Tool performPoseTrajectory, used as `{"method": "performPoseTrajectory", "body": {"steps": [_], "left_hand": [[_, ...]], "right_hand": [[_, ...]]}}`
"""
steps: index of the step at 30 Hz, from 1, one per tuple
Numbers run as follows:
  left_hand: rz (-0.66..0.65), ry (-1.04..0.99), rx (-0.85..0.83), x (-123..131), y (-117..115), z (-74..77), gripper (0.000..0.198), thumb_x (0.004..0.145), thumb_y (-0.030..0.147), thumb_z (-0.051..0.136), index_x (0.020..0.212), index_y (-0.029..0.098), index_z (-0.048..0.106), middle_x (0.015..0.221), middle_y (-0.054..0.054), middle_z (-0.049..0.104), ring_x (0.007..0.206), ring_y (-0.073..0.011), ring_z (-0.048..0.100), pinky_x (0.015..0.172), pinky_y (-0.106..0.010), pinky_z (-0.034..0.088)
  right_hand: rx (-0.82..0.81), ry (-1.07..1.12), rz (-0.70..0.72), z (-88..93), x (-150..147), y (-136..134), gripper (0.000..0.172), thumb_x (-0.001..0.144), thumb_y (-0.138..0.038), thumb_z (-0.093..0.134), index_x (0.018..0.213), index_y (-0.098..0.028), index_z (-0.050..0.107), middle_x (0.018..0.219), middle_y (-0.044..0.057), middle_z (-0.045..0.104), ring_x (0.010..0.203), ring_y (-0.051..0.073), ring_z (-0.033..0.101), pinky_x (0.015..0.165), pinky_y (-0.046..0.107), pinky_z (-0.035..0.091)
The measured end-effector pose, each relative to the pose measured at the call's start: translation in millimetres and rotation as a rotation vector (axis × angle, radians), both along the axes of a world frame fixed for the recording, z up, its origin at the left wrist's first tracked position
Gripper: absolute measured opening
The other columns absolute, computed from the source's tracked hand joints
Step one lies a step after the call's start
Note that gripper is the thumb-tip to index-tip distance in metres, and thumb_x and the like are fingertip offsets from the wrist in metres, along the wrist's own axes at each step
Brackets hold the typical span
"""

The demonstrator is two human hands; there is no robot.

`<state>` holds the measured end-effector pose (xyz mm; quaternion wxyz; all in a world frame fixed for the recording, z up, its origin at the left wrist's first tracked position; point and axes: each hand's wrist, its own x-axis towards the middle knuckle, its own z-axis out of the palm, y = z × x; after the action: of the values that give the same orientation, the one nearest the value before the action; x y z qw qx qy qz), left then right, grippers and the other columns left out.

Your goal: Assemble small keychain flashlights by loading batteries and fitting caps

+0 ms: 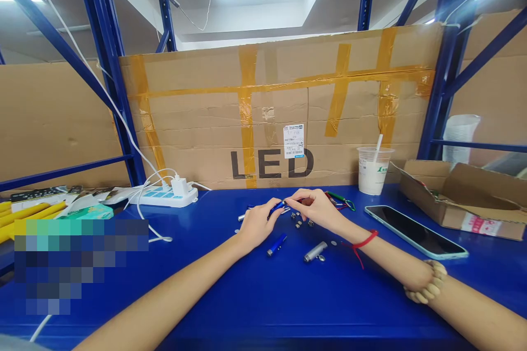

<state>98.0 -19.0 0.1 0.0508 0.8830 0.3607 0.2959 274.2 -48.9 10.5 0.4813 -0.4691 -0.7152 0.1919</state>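
Blue tube (278,207) sits pinched by closed left grip (257,223) and right grip (315,207).

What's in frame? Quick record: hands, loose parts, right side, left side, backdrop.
left_hand: left hand holds a blue tube
right_hand: right hand at the tube's end; grip detail too small to tell
loose_parts: second blue tube, silver tube, small metal pieces
right_side: dark-screened phone, cup with straw, open carton
left_side: power strip, plugged-in cables
backdrop: taped cardboard marked LED
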Motion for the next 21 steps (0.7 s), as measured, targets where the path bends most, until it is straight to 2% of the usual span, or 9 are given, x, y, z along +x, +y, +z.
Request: {"method": "performPoseTrajectory", "body": {"steps": [5, 8, 11, 16, 21], "left_hand": [[-0.067, 0.016, 0.029, -0.5, -0.4, -2.3, 0.031, 0.092, 0.035, 0.03, 0.112, 0.028, 0.052, 0.093, 0.001, 0.069, 0.084, -0.0177, 0.065, 0.068, -0.024, 0.046], [-0.06, 0.027, 0.086, -0.7, -1.3, -5.5, 0.031, 0.092, 0.034, 0.03, 0.11, 0.025, 0.054, 0.089, 0.0, 0.07, 0.079, -0.0184, 0.066, 0.065, -0.025, 0.046], [-0.049, 0.037, 0.133, -0.8, -1.8, -8.3, 0.031, 0.092, 0.033, 0.031, 0.109, 0.024, 0.055, 0.089, -0.001, 0.07, 0.077, -0.0188, 0.067, 0.064, -0.025, 0.046], [-0.037, 0.077, 0.215, -0.4, -0.8, -11.1, 0.03, 0.092, 0.03, 0.034, 0.11, 0.023, 0.056, 0.097, -0.002, 0.07, 0.084, -0.0194, 0.066, 0.064, -0.025, 0.048], [-0.02, 0.14, 0.266, -0.5, 2.0, -11.0, 0.029, 0.091, 0.03, 0.035, 0.109, 0.022, 0.057, 0.099, -0.005, 0.068, 0.086, -0.0195, 0.066, 0.067, -0.026, 0.049]], "right_hand": [[-0.065, -0.028, -0.033, 2.7, 4.2, -1.2, 0.032, 0.069, -0.045, 0.064, 0.074, -0.015, 0.069, 0.064, 0.004, 0.063, 0.043, 0.008, 0.047, 0.041, 0.022, 0.038], [-0.071, -0.037, -0.007, 3.1, 5.2, -2.2, 0.031, 0.068, -0.045, 0.064, 0.073, -0.015, 0.069, 0.064, 0.003, 0.063, 0.044, 0.009, 0.048, 0.042, 0.022, 0.038], [-0.035, -0.075, -0.001, 2.4, 4.0, -2.5, 0.029, 0.068, -0.043, 0.064, 0.069, -0.015, 0.069, 0.068, 0.004, 0.064, 0.044, 0.009, 0.048, 0.042, 0.023, 0.037], [0.111, -0.211, -0.134, 1.2, 1.5, -3.1, 0.021, 0.068, -0.038, 0.065, 0.062, -0.018, 0.07, 0.068, 0.003, 0.063, 0.05, 0.01, 0.05, 0.045, 0.023, 0.036], [-0.146, -0.098, -0.04, 0.7, 1.7, -5.1, 0.033, 0.068, -0.047, 0.063, 0.061, -0.014, 0.068, 0.055, 0.003, 0.059, 0.04, 0.008, 0.045, 0.045, 0.025, 0.038]]}}
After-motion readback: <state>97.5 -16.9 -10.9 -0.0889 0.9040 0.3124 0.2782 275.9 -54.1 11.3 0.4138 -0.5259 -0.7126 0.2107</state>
